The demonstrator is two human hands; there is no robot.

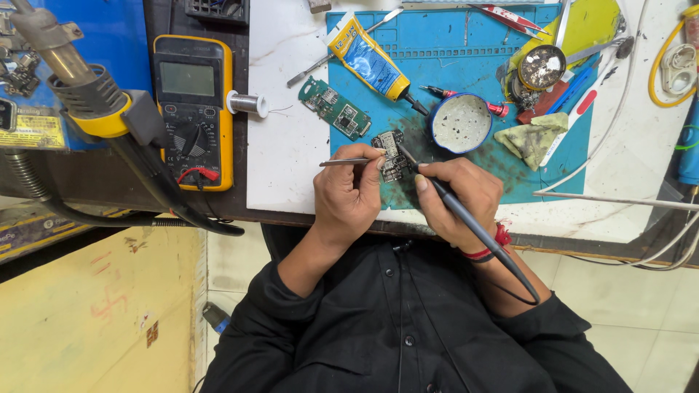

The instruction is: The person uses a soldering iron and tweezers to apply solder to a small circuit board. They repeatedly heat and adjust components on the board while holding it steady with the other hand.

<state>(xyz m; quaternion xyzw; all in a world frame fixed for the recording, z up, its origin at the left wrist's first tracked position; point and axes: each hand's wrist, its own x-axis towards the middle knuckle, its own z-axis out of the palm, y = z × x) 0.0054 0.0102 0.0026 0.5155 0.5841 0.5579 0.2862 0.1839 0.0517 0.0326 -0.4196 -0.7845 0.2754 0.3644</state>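
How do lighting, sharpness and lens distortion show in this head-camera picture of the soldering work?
Head view: light is bright and even, washing out the white board; the hands and small circuit board are sharp with soft shadows; the wide lens bends the bench edge and swells the hot-air nozzle at left.

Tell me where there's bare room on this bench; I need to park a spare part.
Free: the white slab between solder spool, green board and left hand; also below the white cable. Crowded: the blue mat's top right.
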